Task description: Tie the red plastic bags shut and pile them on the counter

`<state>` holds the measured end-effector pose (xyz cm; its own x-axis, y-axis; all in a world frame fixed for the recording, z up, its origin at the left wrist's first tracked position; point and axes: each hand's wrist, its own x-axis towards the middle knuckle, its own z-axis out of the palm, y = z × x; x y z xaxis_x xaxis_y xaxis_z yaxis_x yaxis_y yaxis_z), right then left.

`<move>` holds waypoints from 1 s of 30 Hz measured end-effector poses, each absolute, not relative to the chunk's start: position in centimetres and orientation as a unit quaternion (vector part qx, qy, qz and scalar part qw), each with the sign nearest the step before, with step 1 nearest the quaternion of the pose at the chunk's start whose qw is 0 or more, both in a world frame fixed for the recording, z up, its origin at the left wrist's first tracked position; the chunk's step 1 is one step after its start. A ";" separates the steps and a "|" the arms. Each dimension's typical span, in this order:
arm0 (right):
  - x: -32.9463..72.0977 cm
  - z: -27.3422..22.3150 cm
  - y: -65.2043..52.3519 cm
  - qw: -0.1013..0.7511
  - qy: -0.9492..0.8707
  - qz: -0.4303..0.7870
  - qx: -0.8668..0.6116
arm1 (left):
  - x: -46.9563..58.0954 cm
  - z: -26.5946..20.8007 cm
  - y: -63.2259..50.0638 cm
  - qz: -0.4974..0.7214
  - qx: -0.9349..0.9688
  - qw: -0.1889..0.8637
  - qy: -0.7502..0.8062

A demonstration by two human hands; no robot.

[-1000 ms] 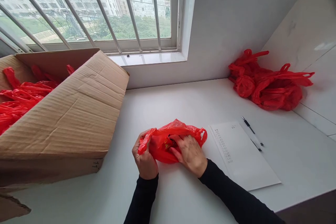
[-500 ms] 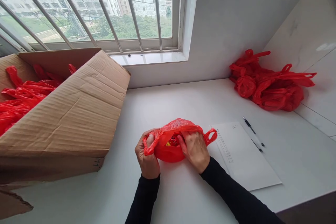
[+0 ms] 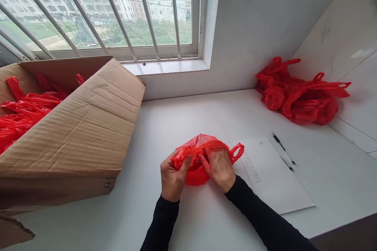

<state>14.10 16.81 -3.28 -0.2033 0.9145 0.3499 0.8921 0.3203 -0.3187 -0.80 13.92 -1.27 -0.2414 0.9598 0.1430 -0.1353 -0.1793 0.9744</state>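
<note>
One red bag (image 3: 198, 175) at lower centre of the frame: left hand (image 3: 173, 174) pinches its bunched rim; right hand (image 3: 220, 166) sits inside its mouth (its grip, from where I stand, cannot be told). Risk: thin plastic tearing, should the hands pull apart.

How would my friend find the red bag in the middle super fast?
From the big cardboard box, look right along the white table. Just before the white paper is the red bag: the only one gripped by a left hand, with a right hand in its opening.
</note>
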 end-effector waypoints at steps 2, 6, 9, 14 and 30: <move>14.1 -3.1 16.7 0.249 -0.778 0.040 -0.576 | -0.9 -2.0 14.2 0.643 0.411 0.450 0.465; 13.8 -2.4 16.4 0.336 -0.757 0.112 -0.550 | -1.5 -3.2 14.8 0.679 0.346 0.470 0.446; 13.6 -2.2 16.1 0.374 -0.748 0.164 -0.523 | -1.7 -3.4 14.9 0.706 0.324 0.461 0.429; 13.5 -2.2 15.7 0.381 -0.751 0.238 -0.484 | -1.8 -3.2 14.8 0.724 0.310 0.452 0.420; 14.3 -2.6 16.3 0.325 -0.764 0.166 -0.532 | -2.0 -3.5 14.7 0.714 0.354 0.448 0.405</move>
<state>14.31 16.26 -2.64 -0.2220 0.9210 0.3200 0.7047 0.3784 -0.6002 -1.97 14.69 -3.49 -0.3476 0.9267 0.1431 -0.3534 -0.2709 0.8954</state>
